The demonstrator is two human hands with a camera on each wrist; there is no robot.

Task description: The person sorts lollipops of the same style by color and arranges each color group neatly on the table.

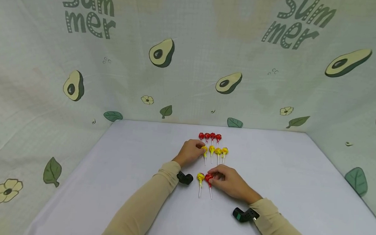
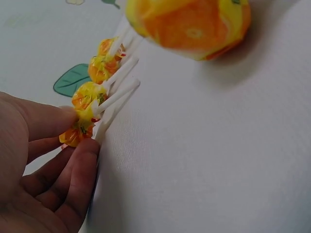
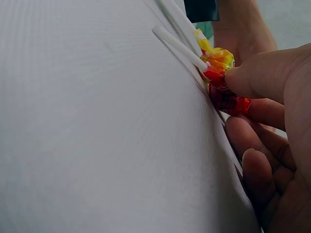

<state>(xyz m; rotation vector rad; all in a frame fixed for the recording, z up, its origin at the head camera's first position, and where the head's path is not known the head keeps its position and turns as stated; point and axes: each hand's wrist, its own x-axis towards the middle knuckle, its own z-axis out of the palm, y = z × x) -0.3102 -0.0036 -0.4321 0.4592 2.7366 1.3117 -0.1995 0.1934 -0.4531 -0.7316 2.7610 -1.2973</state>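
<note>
The right hand (image 1: 232, 184) pinches a red lollipop (image 1: 209, 178) by its head, low on the table (image 1: 127, 170), just beside a loose yellow lollipop (image 1: 200, 177). The left hand (image 1: 191, 153), fingers curled, pinches the leftmost lollipop of the yellow row (image 1: 214, 151). Behind it lies a red row (image 1: 209, 136). Avocado-print cloth (image 1: 190, 62) surrounds the table.

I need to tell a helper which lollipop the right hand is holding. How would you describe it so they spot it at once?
On the white table, nearest the person, two lollipops lie apart from the rows. The right hand pinches the red lollipop; its only neighbour, the yellow lollipop, lies untouched.
</note>
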